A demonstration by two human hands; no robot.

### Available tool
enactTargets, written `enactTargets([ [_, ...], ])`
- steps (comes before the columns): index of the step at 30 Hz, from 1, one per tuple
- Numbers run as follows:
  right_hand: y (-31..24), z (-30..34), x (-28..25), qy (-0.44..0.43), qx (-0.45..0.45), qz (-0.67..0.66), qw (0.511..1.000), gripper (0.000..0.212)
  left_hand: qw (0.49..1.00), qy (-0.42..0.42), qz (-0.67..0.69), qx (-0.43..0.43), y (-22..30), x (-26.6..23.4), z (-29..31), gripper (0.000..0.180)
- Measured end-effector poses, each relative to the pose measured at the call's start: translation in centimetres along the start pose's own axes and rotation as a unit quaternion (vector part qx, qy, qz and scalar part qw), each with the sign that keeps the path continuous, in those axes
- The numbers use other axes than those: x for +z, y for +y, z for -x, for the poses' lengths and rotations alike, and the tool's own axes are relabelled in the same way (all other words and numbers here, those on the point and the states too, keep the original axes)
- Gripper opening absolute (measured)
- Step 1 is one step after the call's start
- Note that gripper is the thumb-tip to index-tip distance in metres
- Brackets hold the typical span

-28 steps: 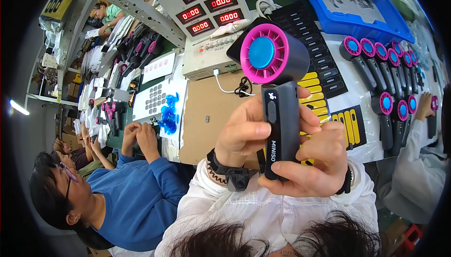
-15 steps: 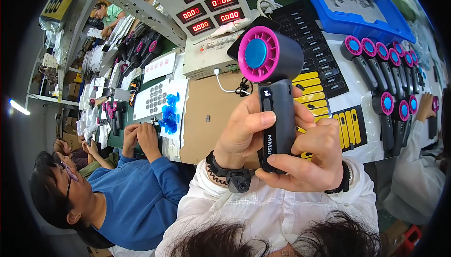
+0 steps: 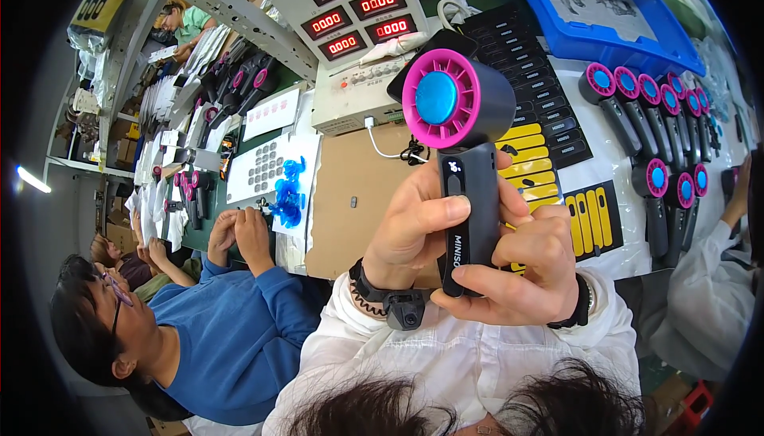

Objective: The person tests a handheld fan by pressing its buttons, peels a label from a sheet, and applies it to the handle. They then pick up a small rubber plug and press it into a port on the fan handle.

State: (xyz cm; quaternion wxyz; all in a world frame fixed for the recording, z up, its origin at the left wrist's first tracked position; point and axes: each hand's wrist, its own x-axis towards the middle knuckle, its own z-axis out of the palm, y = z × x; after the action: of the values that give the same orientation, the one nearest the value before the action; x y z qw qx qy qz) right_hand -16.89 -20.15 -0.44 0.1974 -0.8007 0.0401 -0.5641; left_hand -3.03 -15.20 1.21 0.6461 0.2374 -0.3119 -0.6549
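A dark grey handheld fan point(image 3: 471, 229) with a pink grille and a round blue centre is held upright in front of my chest. Wrapped round its handle from the left, my left hand point(image 3: 418, 217) has its thumb on the dark front strip, below a small lit white display. My right hand point(image 3: 532, 265) grips the lower end of the handle, its fingers curled and its thumb near the base. Behind the fan lie black sheets point(image 3: 561, 109) and yellow strips point(image 3: 525, 165) on the table.
A tester box point(image 3: 358, 89) with red digital readouts stands beyond a brown board point(image 3: 342, 221). Several similar fans point(image 3: 656, 177) lie at right, beside a blue tray point(image 3: 668, 50). At left, a co-worker in blue point(image 3: 223, 332) handles small parts near blue film pieces point(image 3: 288, 197).
The lit display on the fan's handle shows a different pattern. My left thumb has slid slightly down. At far right, a co-worker's hand has drawn away from the fans.
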Motion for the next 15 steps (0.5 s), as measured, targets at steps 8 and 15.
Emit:
enactTargets([
  [8,0.10,0.10,0.18,0.002,0.006,-0.012,1.000,0.040,0.999,0.032,0.006,0.006,-0.12,0.48,0.26,0.058],
  [15,0.29,0.25,0.21,-0.006,0.008,-0.024,1.000,0.039,0.999,0.038,0.009,0.013,-0.12,0.47,0.18,0.056],
])
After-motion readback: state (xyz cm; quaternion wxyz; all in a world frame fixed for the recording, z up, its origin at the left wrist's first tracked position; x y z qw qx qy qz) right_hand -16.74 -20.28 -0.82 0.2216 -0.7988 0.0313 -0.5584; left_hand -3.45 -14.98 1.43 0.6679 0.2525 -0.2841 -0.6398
